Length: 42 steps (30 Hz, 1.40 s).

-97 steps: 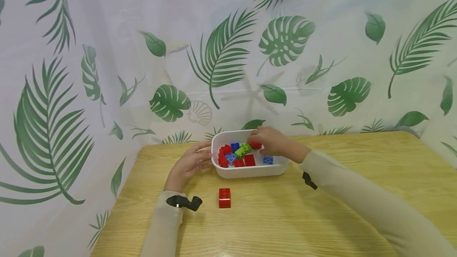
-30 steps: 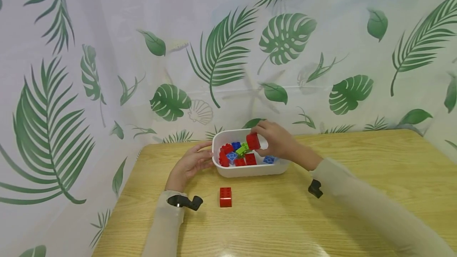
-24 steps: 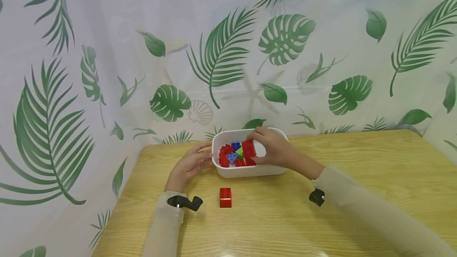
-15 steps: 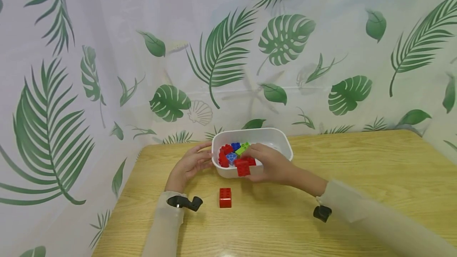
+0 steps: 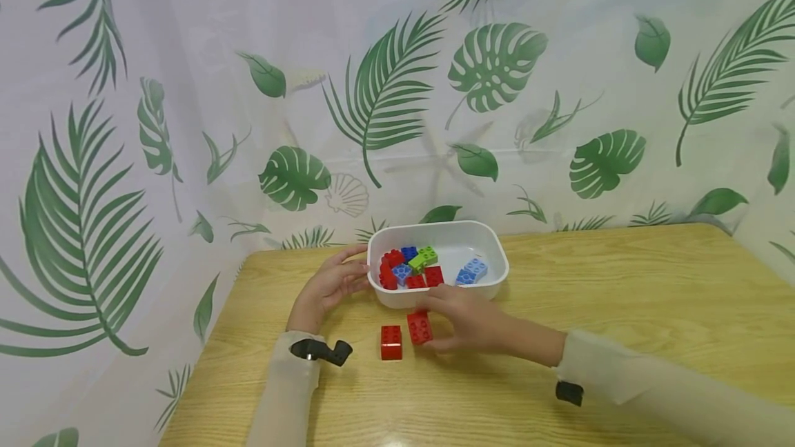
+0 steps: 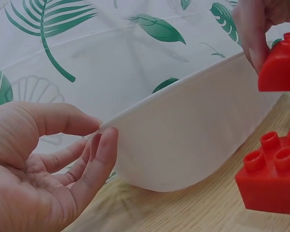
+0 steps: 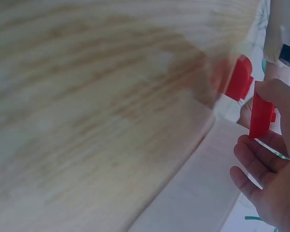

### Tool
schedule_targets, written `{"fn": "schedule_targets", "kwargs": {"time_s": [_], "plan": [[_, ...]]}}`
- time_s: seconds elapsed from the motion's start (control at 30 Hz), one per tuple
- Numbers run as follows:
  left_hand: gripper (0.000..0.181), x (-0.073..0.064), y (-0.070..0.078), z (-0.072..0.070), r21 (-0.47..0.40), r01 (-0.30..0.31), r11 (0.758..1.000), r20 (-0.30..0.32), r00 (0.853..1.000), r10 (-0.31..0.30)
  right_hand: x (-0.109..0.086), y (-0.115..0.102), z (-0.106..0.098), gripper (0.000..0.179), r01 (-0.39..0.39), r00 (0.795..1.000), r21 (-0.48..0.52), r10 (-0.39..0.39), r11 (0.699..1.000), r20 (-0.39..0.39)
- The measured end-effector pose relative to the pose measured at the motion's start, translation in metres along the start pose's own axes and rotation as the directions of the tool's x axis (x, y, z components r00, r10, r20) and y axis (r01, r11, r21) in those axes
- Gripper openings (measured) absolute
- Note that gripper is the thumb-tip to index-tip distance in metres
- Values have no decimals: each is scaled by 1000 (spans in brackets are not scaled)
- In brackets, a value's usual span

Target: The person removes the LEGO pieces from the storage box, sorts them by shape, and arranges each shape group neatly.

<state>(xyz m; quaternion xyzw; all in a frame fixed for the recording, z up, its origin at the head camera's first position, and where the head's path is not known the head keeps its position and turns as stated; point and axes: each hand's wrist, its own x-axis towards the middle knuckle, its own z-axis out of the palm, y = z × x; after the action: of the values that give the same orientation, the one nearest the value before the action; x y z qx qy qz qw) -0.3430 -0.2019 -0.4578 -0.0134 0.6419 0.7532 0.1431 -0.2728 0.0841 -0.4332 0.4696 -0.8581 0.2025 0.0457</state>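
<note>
My right hand [image 5: 468, 319] pinches a red toy building brick [image 5: 419, 328], its studs facing up and toward the camera, in front of the white tub [image 5: 499, 274]. Just left of it, a second red brick [image 5: 390, 342] sits on the table; the left wrist view shows the held brick [image 6: 282, 65] higher than this studded one [image 6: 270, 179]. My left hand [image 5: 329, 288] holds the tub's left end, thumb and index fingertips at the rim in the left wrist view. In the right wrist view, thumb and fingers grip the red brick [image 7: 261, 116] by its edges.
Inside the tub lie several red bricks [image 5: 388, 274], green bricks [image 5: 422, 259], a dark blue brick [image 5: 408, 254] and light blue bricks [image 5: 472, 271]. The tub stands near the back edge of the wooden table [image 5: 590, 295], before a leaf-patterned curtain [image 5: 397, 88].
My right hand has lifted a red brick out of the tub and carried it over the front rim, toward the brick on the table. My left hand has stayed at the tub.
</note>
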Motion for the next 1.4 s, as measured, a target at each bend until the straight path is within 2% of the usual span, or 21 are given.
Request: {"fn": "schedule_targets", "kwargs": {"time_s": [0.23, 0.53, 0.77, 1.0, 1.4], "plan": [[54, 0, 0, 0, -1, 4, 1000, -9, 1000, -4, -3, 0, 10, 46, 21, 1000, -69, -21, 997, -2], [55, -1, 0, 1, -3, 0, 1000, 2, 1000, 0, -5, -6, 18, 45, -47, 996, -85, 52, 995, 69], [55, 0, -1, 1, -8, -7, 1000, 14, 1000, 7, -6, -6, 25, 44, -29, 999, -129, 34, 991, 39], [55, 1, -1, 1, -12, -6, 1000, 23, 1000, 6, -7, -7, 29, 45, -52, 997, -167, 61, 985, 49], [55, -1, 0, 1, -15, -7, 1000, 16, 1000, 7, -5, -10, 29, 45, -47, 997, -208, 60, 977, 55]]}}
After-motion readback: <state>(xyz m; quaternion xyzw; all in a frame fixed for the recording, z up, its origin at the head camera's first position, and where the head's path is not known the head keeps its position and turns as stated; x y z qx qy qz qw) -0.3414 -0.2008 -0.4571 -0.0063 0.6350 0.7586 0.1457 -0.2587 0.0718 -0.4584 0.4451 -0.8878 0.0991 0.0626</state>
